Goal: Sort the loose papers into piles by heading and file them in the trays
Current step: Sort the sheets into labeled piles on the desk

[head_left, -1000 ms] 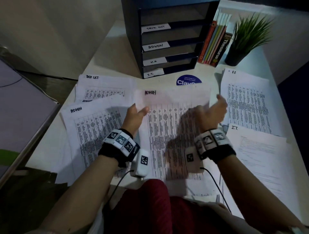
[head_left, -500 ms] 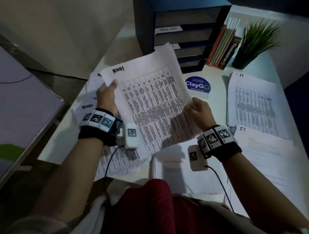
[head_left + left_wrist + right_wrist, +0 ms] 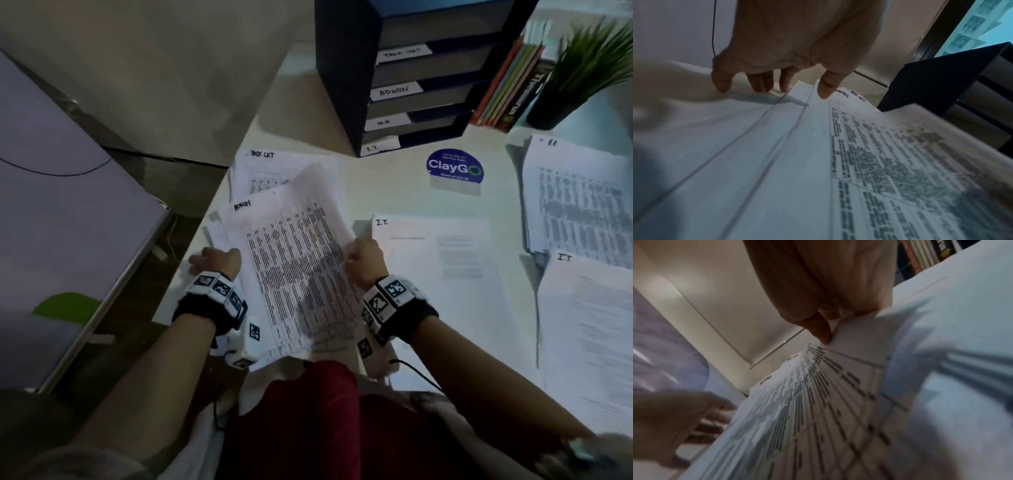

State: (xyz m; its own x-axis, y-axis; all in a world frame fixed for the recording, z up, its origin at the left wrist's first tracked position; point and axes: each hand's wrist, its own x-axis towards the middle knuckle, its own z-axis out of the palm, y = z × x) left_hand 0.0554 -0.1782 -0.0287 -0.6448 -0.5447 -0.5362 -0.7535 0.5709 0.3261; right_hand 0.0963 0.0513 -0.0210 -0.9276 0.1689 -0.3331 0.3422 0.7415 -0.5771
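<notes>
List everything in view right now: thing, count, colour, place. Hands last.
ADMIN sheet: 1, white with a printed table, held tilted over the left piles.
TASK LIST pile: 1, white, desk, far left.
I.T. sheets: 2 headings visible, white, centre and right.
Printed pile: 1, white, far right, heading blurred.
Tray rack: 1, dark blue, four labelled trays, back of the desk.
ClayGo sticker: 1, blue, in front of the rack.
Books: several, mixed colours, right of the rack.
Plant: 1, green in a dark pot, far right.
Left hand: fingers straight, on the left papers.
Right hand: pinches the ADMIN sheet's right edge.
</notes>
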